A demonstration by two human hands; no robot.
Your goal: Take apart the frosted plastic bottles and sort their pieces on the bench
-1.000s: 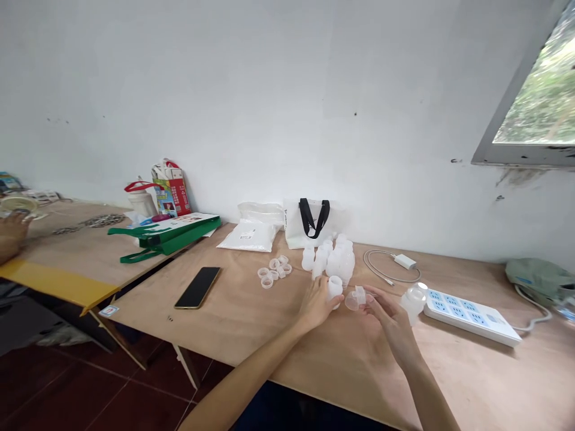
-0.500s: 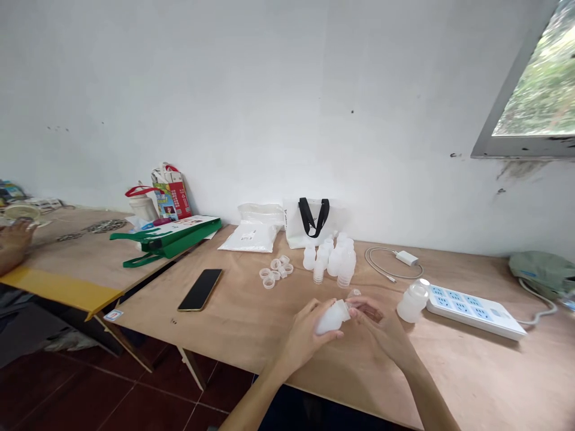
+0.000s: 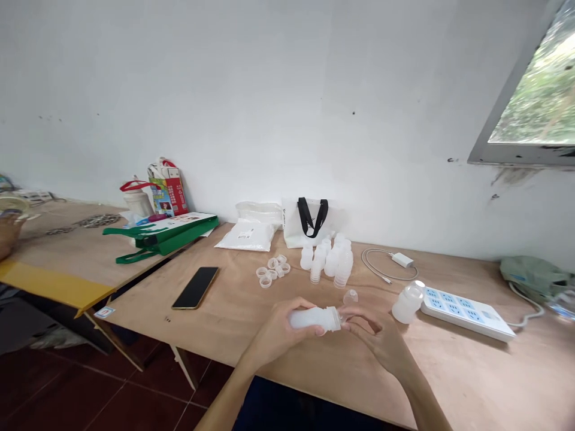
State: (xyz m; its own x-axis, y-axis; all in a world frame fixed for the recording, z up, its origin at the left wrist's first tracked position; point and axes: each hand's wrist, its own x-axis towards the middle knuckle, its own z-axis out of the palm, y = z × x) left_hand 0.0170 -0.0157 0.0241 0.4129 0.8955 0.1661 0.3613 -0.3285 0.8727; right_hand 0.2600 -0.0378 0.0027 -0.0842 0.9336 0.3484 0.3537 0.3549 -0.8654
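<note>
My left hand (image 3: 281, 329) grips the body of a translucent white plastic bottle (image 3: 312, 319), which lies on its side with its neck to the right. My right hand (image 3: 375, 335) sits at that neck, fingers curled around it. Just beyond the fingers, a small clear plastic cap (image 3: 350, 297) stands on the plywood table (image 3: 449, 365), not touching either hand. Both palms are partly hidden by the bottle and my fingers.
Several upright bottles (image 3: 330, 261) and several clear rings (image 3: 272, 271) stand behind my hands. Right of them are a bottle (image 3: 406, 304) and a power strip (image 3: 465, 316). A phone (image 3: 196, 288) lies left. A co-worker's hand (image 3: 6, 234) shows at the far left.
The bottle has swung from a slant to nearly level, with its neck pointing right. My left hand has shifted left with it. The co-worker's hand has slid further out of view.
</note>
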